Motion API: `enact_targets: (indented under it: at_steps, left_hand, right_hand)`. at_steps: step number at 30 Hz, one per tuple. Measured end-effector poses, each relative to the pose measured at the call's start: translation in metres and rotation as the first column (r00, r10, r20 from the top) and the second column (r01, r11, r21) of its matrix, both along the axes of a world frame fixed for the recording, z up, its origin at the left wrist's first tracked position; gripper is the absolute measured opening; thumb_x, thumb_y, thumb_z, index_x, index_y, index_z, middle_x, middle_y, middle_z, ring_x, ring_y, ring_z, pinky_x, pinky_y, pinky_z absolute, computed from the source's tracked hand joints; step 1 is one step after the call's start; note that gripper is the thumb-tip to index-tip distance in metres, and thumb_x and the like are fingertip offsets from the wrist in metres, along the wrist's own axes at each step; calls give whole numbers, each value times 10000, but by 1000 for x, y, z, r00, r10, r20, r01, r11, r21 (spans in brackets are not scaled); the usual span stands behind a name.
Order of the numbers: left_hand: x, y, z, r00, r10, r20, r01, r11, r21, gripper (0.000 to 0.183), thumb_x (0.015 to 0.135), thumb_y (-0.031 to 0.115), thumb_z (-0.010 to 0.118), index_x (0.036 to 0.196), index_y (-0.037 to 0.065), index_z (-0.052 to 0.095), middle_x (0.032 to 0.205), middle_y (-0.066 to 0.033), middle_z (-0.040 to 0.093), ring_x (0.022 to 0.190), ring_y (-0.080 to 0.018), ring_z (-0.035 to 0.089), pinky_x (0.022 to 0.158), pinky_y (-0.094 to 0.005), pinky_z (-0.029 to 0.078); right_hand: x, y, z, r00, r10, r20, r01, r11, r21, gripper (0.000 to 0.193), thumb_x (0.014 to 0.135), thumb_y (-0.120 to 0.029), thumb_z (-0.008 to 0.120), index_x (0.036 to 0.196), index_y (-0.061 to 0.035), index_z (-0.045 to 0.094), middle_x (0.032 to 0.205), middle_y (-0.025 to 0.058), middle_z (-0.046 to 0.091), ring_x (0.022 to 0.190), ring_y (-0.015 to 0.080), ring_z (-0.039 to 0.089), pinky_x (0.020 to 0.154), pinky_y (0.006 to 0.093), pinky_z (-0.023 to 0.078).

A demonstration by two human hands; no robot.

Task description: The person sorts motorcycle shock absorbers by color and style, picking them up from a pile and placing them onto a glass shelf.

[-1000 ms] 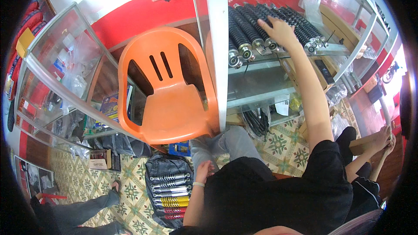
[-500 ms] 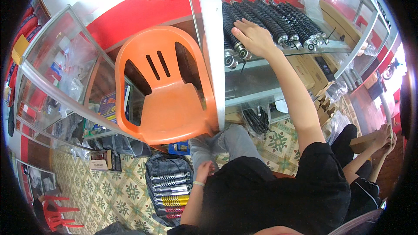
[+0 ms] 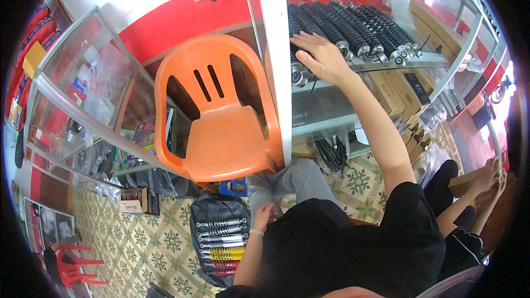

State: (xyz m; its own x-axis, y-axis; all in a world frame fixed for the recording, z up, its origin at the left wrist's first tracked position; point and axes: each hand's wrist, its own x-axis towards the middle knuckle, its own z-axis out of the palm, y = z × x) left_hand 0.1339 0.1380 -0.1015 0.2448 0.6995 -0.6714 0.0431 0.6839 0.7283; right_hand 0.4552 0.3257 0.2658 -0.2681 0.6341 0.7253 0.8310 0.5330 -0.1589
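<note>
My right hand [image 3: 322, 59] reaches onto a glass shelf and lies palm down, fingers outstretched, over the left end of a row of black coil-spring shock absorbers [image 3: 359, 30]. It covers part of the leftmost ones, and nothing is seen gripped in it. A metal end eye [image 3: 298, 78] of one shock absorber shows below the thumb. Down by my lap, my left hand [image 3: 265, 216] rests near my grey trouser leg with loosely bent fingers and holds nothing visible. Left of it on the floor, a black bag [image 3: 201, 209] bears several silver, yellow and red shock absorbers [image 3: 223, 243].
An orange plastic chair [image 3: 223, 138] stands ahead, beside the white cabinet post [image 3: 279, 77]. At left is a glass display case [image 3: 72, 110]. Cardboard boxes [image 3: 389, 91] fill the lower shelf. At right, another person's hands [image 3: 488, 174] hold a brown box [image 3: 462, 184].
My right hand has slid slightly left and nearer along the black shock absorbers, covering one that showed before. The whole view has shifted a little. My left hand stays by my leg.
</note>
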Motion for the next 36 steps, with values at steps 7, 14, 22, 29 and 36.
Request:
enact_targets:
  at_steps: [7,14,22,29,36]
  left_hand:
    - [5,-3,-2,999,-30,-22,30,1000,-8,324,870,330,494,1047,64,548,878,-41,597,771,-143,587,574,-265,460]
    - [4,-2,-4,999,-38,15,38,999,-9,281,853,317,529,1020,94,557,854,-29,577,747,-132,579,564,-280,483]
    - [-1,1,1,1000,24,-7,-24,1000,-13,304,853,327,538,997,60,551,858,-47,581,738,-139,581,545,-277,490]
    - [7,0,-6,999,-30,39,31,999,-31,294,864,305,526,1019,57,548,846,-40,596,734,-129,583,563,-261,461]
    - [2,-2,-8,1000,-5,-22,5,999,-31,299,849,318,547,1000,60,547,827,-42,585,727,-136,592,513,-265,479]
  right_hand:
    - [5,4,3,988,-17,151,20,1000,-19,549,862,-518,369,1130,-81,563,1158,125,551,1164,323,438,957,420,337]
    - [6,2,1,991,-16,135,22,999,-44,534,855,-509,395,1126,-84,569,1184,120,535,1180,321,421,968,411,328]
    - [49,-62,44,981,-192,0,188,960,209,396,778,-305,608,1080,-50,585,1154,160,540,1099,307,492,934,382,375]
    - [190,-64,-1,828,-548,-123,545,836,-55,434,922,-354,351,1057,-12,581,1050,184,584,987,331,549,856,361,406]
    - [175,-59,-6,806,-564,-176,568,822,-36,482,932,-382,289,998,-43,625,1074,139,578,977,321,548,847,373,408]
